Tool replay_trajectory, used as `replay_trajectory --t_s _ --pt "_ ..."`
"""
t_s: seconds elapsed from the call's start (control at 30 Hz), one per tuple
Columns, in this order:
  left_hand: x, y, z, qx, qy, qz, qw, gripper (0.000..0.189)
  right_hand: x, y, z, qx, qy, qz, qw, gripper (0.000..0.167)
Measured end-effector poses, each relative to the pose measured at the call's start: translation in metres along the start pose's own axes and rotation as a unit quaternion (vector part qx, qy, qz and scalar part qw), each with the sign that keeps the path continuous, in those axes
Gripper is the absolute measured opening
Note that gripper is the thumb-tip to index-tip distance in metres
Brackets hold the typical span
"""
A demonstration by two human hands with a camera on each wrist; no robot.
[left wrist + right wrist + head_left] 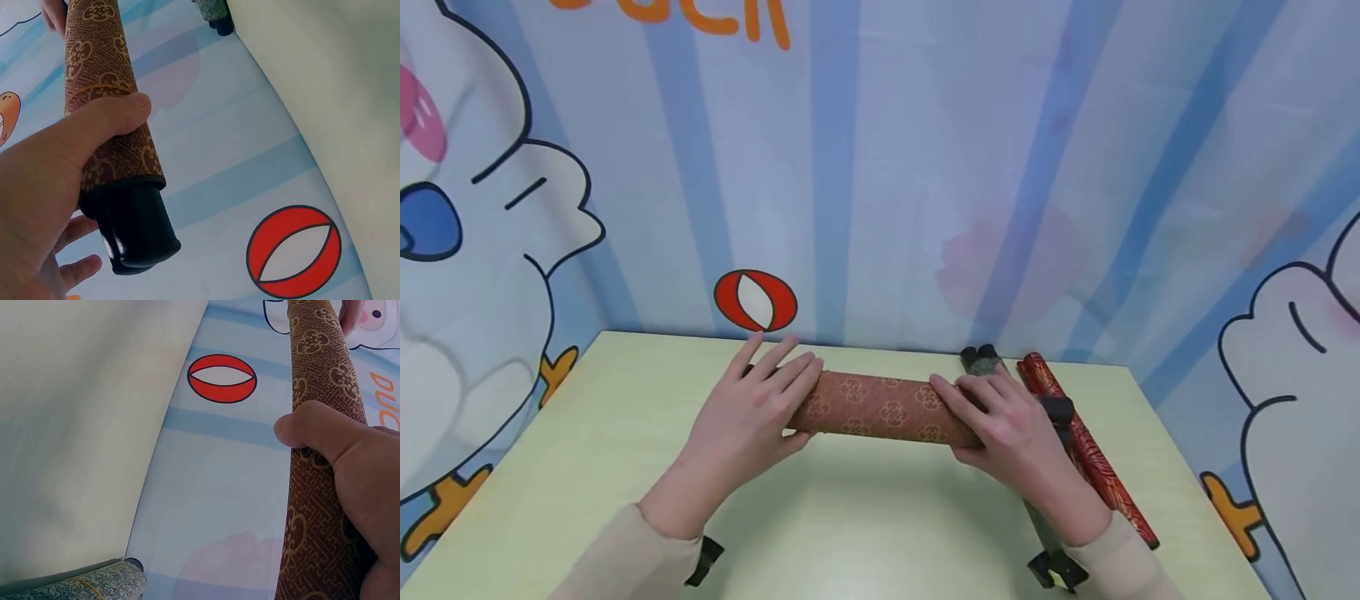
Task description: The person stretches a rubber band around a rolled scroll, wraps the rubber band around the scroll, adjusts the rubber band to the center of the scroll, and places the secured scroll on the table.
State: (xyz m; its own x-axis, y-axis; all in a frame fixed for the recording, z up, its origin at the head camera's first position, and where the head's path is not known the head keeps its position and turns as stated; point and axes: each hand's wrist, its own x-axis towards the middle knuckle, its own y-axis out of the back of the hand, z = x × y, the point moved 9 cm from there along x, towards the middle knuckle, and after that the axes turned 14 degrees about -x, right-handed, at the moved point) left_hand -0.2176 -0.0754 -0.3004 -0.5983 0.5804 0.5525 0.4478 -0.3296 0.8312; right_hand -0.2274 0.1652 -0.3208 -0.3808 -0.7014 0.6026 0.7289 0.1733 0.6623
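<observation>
Both hands hold a brown brocade scroll (pixel 887 406) with gold flower patterns, lifted level above the table. Its left end is in the grip of the left hand (pixel 762 408), thumb across the near side. Black end knobs (pixel 140 225) stick out past that hand, and a thin orange band (pixel 100 90) circles the cloth in the left wrist view. Toward the other end, the right hand (pixel 1003 425) grips the roll, its thumb (pixel 306 425) laid over the brocade in the right wrist view. A black knob (pixel 1057 409) shows beyond the right hand.
On the pale table (pixel 647 392), a grey-green patterned scroll (pixel 1037 525) with black ends lies partly under the right forearm. Red patterned scrolls (pixel 1101 462) lie to its right. A striped cartoon backdrop (pixel 887 167) stands behind the table and at both sides.
</observation>
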Motion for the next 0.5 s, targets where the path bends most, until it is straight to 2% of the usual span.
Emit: replay_trajectory --t_s 0.13,0.3,0.5 --pt "0.002 -0.007 0.007 0.0 -0.015 0.009 0.9999 0.085 -0.003 0.001 -0.002 -0.005 0.002 0.001 1.0 0.103" --pt "0.006 -0.011 0.015 -0.023 -0.025 0.02 0.9992 0.088 -0.002 0.002 -0.006 -0.004 0.007 0.002 1.0 0.1" --pt "0.009 -0.011 0.01 -0.039 0.002 0.002 0.9992 0.099 -0.007 0.001 0.0 -0.002 -0.005 -0.017 0.9998 0.102"
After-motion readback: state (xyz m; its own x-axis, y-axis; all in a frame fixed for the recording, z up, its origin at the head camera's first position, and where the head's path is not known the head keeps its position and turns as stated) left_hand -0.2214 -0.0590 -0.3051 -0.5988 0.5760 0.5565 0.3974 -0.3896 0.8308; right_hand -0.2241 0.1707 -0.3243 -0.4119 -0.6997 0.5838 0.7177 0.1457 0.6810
